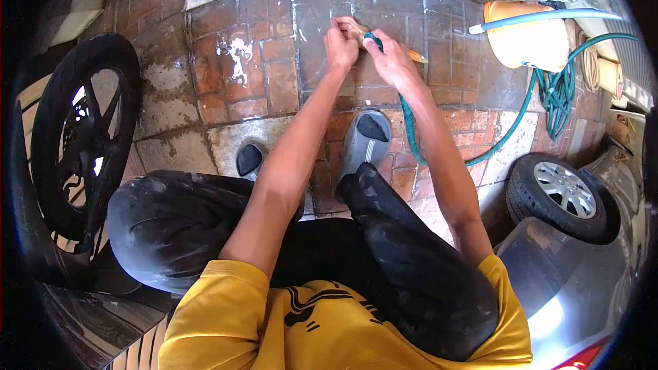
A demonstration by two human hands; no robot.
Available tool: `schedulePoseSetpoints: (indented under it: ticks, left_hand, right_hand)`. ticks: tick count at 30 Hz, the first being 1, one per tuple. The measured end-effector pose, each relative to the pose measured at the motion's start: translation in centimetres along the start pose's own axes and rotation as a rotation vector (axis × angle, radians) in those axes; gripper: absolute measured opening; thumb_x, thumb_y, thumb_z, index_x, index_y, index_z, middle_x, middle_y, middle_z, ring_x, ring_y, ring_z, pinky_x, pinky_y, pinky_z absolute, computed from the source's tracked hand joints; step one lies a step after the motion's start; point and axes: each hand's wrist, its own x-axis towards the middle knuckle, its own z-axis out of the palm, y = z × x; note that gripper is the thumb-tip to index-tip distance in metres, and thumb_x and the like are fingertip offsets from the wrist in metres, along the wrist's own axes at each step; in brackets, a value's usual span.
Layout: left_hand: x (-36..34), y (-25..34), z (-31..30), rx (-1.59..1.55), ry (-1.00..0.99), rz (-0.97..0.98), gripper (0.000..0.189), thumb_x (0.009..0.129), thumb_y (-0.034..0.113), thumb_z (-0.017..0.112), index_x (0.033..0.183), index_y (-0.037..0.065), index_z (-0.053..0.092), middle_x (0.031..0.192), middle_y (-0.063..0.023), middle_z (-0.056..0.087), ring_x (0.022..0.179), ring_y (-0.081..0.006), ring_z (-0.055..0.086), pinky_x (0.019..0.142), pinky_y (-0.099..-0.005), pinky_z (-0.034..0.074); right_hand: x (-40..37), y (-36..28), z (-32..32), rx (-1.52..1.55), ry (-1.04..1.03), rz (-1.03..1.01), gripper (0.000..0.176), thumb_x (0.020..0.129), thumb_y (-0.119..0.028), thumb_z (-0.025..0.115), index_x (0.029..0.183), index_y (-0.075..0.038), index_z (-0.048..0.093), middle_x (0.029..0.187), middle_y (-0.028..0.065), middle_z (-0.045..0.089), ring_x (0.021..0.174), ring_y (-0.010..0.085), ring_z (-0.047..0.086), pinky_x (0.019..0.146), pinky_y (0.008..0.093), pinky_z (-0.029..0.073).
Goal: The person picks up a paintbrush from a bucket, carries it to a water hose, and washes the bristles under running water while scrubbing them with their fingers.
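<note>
Both hands are together over the wet brick floor, at the upper middle of the head view. My right hand (389, 58) is closed round the end of a green hose (409, 120). Touching or almost touching it, my left hand (340, 42) has its fingers bent together around something light brown that I cannot make out. A yellow-orange pointed thing (417, 57) sticks out to the right, past my right hand; what it belongs to is hidden. From my right hand the hose runs down under the forearm, then curves away to the right.
A motorcycle wheel (122, 96) stands at the left. At the right are a car wheel (519, 195) and a dark car body (534, 267). An orange and white bucket (524, 38), a light blue pipe (548, 19) and coiled green hose (558, 99) are at the upper right. White foam (236, 58) lies on the bricks.
</note>
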Motion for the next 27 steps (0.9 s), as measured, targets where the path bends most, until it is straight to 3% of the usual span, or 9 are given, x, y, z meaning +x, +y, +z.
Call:
schedulePoseSetpoints:
  ticks: [2,4,13,17,19,21,23,25,27]
  left_hand:
    - [0.1,-0.7,0.2,-0.040,0.064,-0.002,0.013,0.088,0.008,0.069,0.097,-0.003,0.069,0.086,-0.0200,0.073,0.086,-0.0343,0.072,0.078,-0.0437,0.055]
    - [1.0,-1.2,-0.1,0.107,-0.113,0.008,0.017,0.087,0.010,0.071,0.097,-0.003,0.069,0.085,-0.0235,0.072,0.085,-0.0363,0.073,0.077,-0.0449,0.055]
    - [-0.2,1.6,-0.9,0.315,-0.151,-0.056,0.031,0.089,0.029,0.070,0.092,-0.002,0.068,0.088,-0.0277,0.070,0.092,-0.0464,0.068,0.081,-0.0526,0.052]
    - [-0.2,1.9,-1.0,0.359,-0.142,-0.037,0.026,0.091,0.025,0.068,0.095,-0.001,0.068,0.089,-0.0280,0.070,0.092,-0.0459,0.068,0.080,-0.0514,0.052]
    - [0.2,0.8,-0.7,0.252,-0.153,-0.020,0.015,0.090,0.013,0.065,0.095,0.000,0.069,0.090,-0.0247,0.072,0.090,-0.0409,0.071,0.079,-0.0472,0.054]
    - [1.4,-2.9,0.5,0.123,-0.193,-0.036,0.016,0.088,0.007,0.063,0.101,0.001,0.069,0.092,-0.0218,0.073,0.090,-0.0367,0.072,0.080,-0.0442,0.055]
    - [1.5,-2.6,1.0,-0.007,-0.234,-0.052,0.021,0.087,0.002,0.060,0.107,0.001,0.068,0.095,-0.0188,0.074,0.090,-0.0326,0.072,0.080,-0.0412,0.055]
    - [1.4,-2.5,1.8,-0.348,-0.155,-0.232,0.037,0.084,-0.004,0.060,0.120,0.002,0.061,0.103,-0.0128,0.071,0.092,-0.0243,0.069,0.083,-0.0356,0.055]
    - [1.6,-2.7,1.9,-0.350,-0.205,-0.214,0.043,0.086,-0.006,0.060,0.127,0.002,0.055,0.108,-0.0125,0.068,0.097,-0.0227,0.067,0.084,-0.0337,0.055]
  right_hand:
    - [-0.1,0.3,0.6,0.017,-0.003,0.001,0.049,0.104,-0.041,0.047,0.134,-0.003,0.056,0.127,0.0287,0.063,0.121,0.0470,0.058,0.103,0.0516,0.045]
    - [0.0,0.2,0.5,0.030,-0.006,-0.007,0.047,0.104,-0.040,0.048,0.134,-0.005,0.056,0.127,0.0286,0.064,0.120,0.0472,0.059,0.102,0.0523,0.045]
    - [-0.2,0.5,0.4,0.035,0.000,-0.028,0.042,0.105,-0.038,0.047,0.128,-0.005,0.057,0.116,0.0298,0.066,0.114,0.0504,0.059,0.097,0.0546,0.046]
    - [-0.3,1.0,0.6,0.058,-0.009,-0.037,0.040,0.105,-0.038,0.047,0.125,-0.005,0.057,0.116,0.0295,0.067,0.113,0.0508,0.060,0.098,0.0549,0.046]
    - [-0.2,1.1,0.9,0.069,0.011,-0.039,0.040,0.104,-0.039,0.047,0.124,-0.005,0.058,0.116,0.0297,0.067,0.113,0.0508,0.060,0.098,0.0551,0.046]
    - [-0.2,1.2,1.1,0.052,0.014,0.045,0.044,0.104,-0.039,0.051,0.126,-0.002,0.059,0.120,0.0272,0.067,0.115,0.0453,0.062,0.096,0.0465,0.048]
    - [-0.2,1.6,1.4,0.047,0.027,0.043,0.047,0.103,-0.041,0.051,0.130,-0.003,0.059,0.122,0.0272,0.066,0.117,0.0444,0.062,0.098,0.0462,0.048]
    - [-0.2,1.7,1.3,0.041,0.039,0.041,0.049,0.103,-0.042,0.052,0.133,-0.003,0.058,0.124,0.0273,0.066,0.119,0.0435,0.062,0.100,0.0459,0.048]
    - [-0.5,1.3,1.0,0.016,0.074,0.078,0.053,0.103,-0.044,0.052,0.137,-0.003,0.056,0.127,0.0276,0.065,0.121,0.0431,0.061,0.102,0.0465,0.047]
